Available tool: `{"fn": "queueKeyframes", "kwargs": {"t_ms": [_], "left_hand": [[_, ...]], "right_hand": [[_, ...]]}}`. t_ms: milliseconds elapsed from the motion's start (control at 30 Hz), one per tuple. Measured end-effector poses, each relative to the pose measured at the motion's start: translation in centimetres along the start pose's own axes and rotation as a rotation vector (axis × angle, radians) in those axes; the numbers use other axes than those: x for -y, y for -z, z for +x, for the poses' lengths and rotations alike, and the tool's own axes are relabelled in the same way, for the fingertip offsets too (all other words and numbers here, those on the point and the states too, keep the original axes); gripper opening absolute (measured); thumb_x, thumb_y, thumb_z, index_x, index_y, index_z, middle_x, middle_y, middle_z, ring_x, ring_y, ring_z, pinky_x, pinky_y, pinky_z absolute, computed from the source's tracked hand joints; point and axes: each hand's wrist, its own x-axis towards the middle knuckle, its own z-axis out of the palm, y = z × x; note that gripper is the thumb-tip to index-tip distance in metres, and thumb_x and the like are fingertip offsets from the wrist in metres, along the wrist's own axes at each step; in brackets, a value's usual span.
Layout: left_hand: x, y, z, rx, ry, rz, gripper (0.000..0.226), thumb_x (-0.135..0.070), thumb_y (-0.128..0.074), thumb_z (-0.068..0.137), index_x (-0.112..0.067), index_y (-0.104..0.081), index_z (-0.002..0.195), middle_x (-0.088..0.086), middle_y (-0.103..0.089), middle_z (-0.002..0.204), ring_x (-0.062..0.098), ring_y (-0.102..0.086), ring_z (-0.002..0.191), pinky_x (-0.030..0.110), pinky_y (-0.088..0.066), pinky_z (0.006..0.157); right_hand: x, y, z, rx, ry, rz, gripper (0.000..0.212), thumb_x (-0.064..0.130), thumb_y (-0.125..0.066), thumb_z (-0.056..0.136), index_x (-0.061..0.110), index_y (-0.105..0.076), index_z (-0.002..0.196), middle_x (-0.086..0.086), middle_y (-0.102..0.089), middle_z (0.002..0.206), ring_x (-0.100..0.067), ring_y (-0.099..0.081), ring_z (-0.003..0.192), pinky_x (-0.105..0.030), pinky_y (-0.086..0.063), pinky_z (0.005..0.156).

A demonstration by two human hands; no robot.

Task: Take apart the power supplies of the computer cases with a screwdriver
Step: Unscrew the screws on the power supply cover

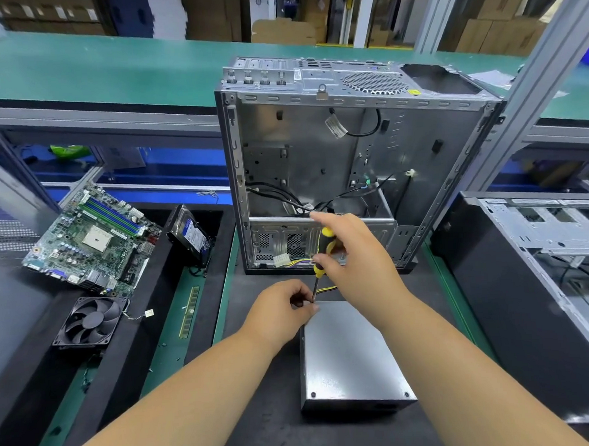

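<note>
Power supply [351,353]: grey metal box, lying flat on the black mat [269,428], near centre, in front of the open computer case [351,158]. Two screws visible along its near top edge. Yellow and black wires run from its far end toward the case.

Right hand [352,254]: above the far end of the power supply, fingers curled round the yellow-and-black handle of the screwdriver [322,255], index finger stretched out toward the case. Shaft points down, slightly tilted, tip at the box's far left corner.

Left hand [280,308]: at that same corner, fingers curled in, thumb and fingertips pinching close about the lower shaft just above the tip. Heel of the hand lies just left of the box's edge. Whether it touches the box, cannot tell.

Case stands upright, side panel off, mostly bare inside, loose cables hanging low.

Left of the mat: motherboard [89,240] tilted on a black tray, hard drive [191,235] propped on edge beside it, cooling fan [91,320] nearer, a memory stick [188,313] on the green surface. Second open case [543,244] at far right.
</note>
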Motion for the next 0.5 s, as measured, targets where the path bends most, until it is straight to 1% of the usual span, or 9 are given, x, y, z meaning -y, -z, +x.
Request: {"fn": "queueKeyframes", "kwargs": {"t_ms": [33,100,133,167,200,267,333,433,500], "left_hand": [[-0.01,0.0,0.05,-0.003,0.003,0.002,0.018,-0.03,-0.078,0.081,-0.035,-0.062,0.075,-0.013,-0.059,0.073,-0.005,-0.053,0.067,0.008,-0.039,0.06],[-0.03,0.02,0.22,-0.004,0.019,0.007,0.017,-0.03,-0.078,0.081,-0.034,-0.063,0.075,-0.012,-0.06,0.072,-0.002,-0.052,0.065,0.009,-0.039,0.06],[-0.05,0.01,0.3,-0.003,0.029,0.005,0.016,-0.03,-0.078,0.08,-0.034,-0.063,0.075,-0.012,-0.06,0.072,-0.001,-0.052,0.064,0.011,-0.041,0.06],[-0.1,-0.01,0.37,0.0,0.039,0.004,0.016,-0.029,-0.078,0.08,-0.033,-0.063,0.075,-0.011,-0.06,0.071,0.001,-0.053,0.064,0.014,-0.043,0.062],[-0.15,-0.04,0.42,0.001,0.046,0.005,0.017,-0.028,-0.079,0.08,-0.033,-0.063,0.074,-0.011,-0.061,0.071,0.003,-0.054,0.065,0.017,-0.044,0.063],[-0.23,-0.11,0.49,-0.005,0.056,0.02,0.018,-0.028,-0.078,0.079,-0.033,-0.063,0.073,-0.009,-0.063,0.072,0.008,-0.057,0.068,0.022,-0.047,0.065],[-0.19,-0.12,0.44,-0.022,0.067,0.039,0.017,-0.029,-0.078,0.078,-0.034,-0.063,0.072,-0.01,-0.063,0.071,0.005,-0.057,0.067,0.019,-0.044,0.062],[-0.12,-0.15,0.34,-0.03,0.077,0.048,0.017,-0.03,-0.079,0.077,-0.034,-0.063,0.071,-0.013,-0.061,0.066,0.0,-0.054,0.061,0.01,-0.036,0.053],[-0.24,-0.18,0.33,-0.027,0.076,0.047,0.017,-0.03,-0.079,0.077,-0.033,-0.063,0.072,-0.012,-0.061,0.067,-0.002,-0.053,0.061,0.009,-0.038,0.053]], "right_hand": [[0.05,0.0,-0.07,0.016,-0.029,0.047,0.062,0.004,-0.068,0.089,0.037,-0.05,0.138,0.021,-0.049,0.108,0.002,-0.053,0.103,-0.009,-0.043,0.086],[0.17,-0.14,-0.3,0.045,-0.07,0.139,0.061,-0.003,-0.059,0.088,0.034,-0.05,0.136,0.019,-0.053,0.111,-0.004,-0.059,0.106,-0.025,-0.052,0.089],[0.19,-0.17,-0.42,0.049,-0.071,0.139,0.059,-0.003,-0.056,0.087,0.033,-0.052,0.133,0.017,-0.055,0.11,-0.005,-0.06,0.105,-0.029,-0.053,0.088],[0.15,-0.14,-0.53,0.047,-0.061,0.109,0.056,-0.001,-0.057,0.087,0.032,-0.054,0.132,0.018,-0.056,0.109,-0.004,-0.059,0.102,-0.029,-0.053,0.087],[0.06,-0.07,-0.59,0.035,-0.039,0.063,0.052,0.004,-0.061,0.087,0.033,-0.055,0.13,0.019,-0.055,0.108,-0.003,-0.057,0.101,-0.026,-0.051,0.086],[-0.03,0.12,-0.59,-0.004,0.019,-0.019,0.043,0.02,-0.072,0.087,0.035,-0.058,0.125,0.023,-0.051,0.105,0.001,-0.053,0.097,-0.018,-0.045,0.082],[0.08,0.08,-0.51,-0.011,0.015,-0.028,0.041,0.028,-0.077,0.085,0.036,-0.06,0.121,0.023,-0.048,0.1,0.001,-0.053,0.09,-0.015,-0.044,0.076],[0.09,-0.07,-0.53,0.004,-0.015,-0.035,0.044,0.018,-0.075,0.088,0.037,-0.059,0.125,0.021,-0.05,0.099,-0.002,-0.054,0.088,-0.011,-0.042,0.075],[0.03,0.08,-0.52,0.023,-0.027,-0.035,0.053,0.007,-0.069,0.089,0.039,-0.056,0.13,0.019,-0.052,0.1,-0.004,-0.054,0.091,-0.012,-0.044,0.079]]}}
